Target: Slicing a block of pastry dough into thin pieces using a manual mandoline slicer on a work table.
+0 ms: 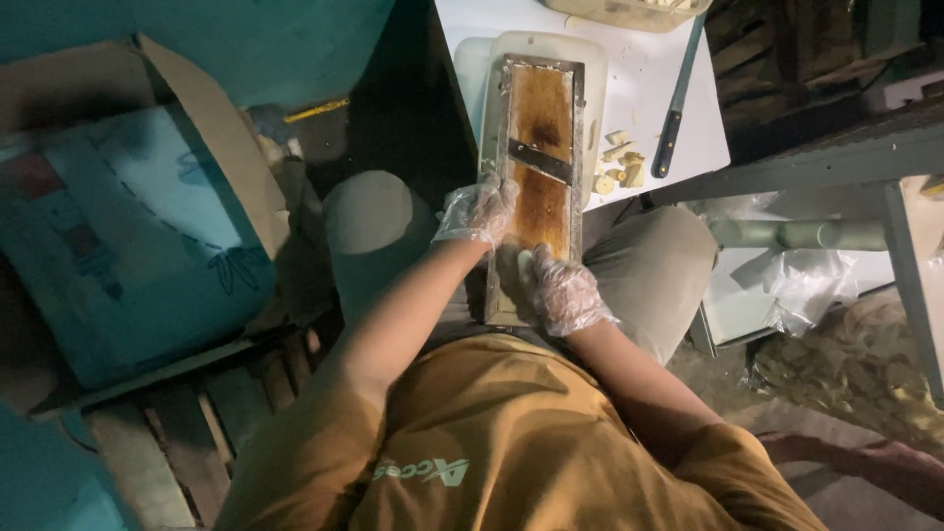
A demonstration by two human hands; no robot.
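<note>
While the big flattened cardboard box (128,206) lies off to the left on the floor, the white table (678,98) fills the top of the view, and a long wooden slicer board (539,147) runs from that table down onto the person's lap. It's a plank stained brown, with a metal blade set slantwise across its middle and a white cutting board under its far end. The left hand (477,209), in a clear plastic glove, clamps the left edge of the board just below the blade, fingers curled tight around the rim. The right hand (560,290), gloved the same, sits lower on the board, pressing a small pale piece of food (525,260) flat against the wood; fingers closed over it, only a sliver showing at the top. Off the board's right side, a little heap of pale cut chunks (619,162) rests on the table, and just beyond them a dark-handled knife (677,98) lies pointing away. A pale basket (629,12) peeks in at the top edge.
</note>
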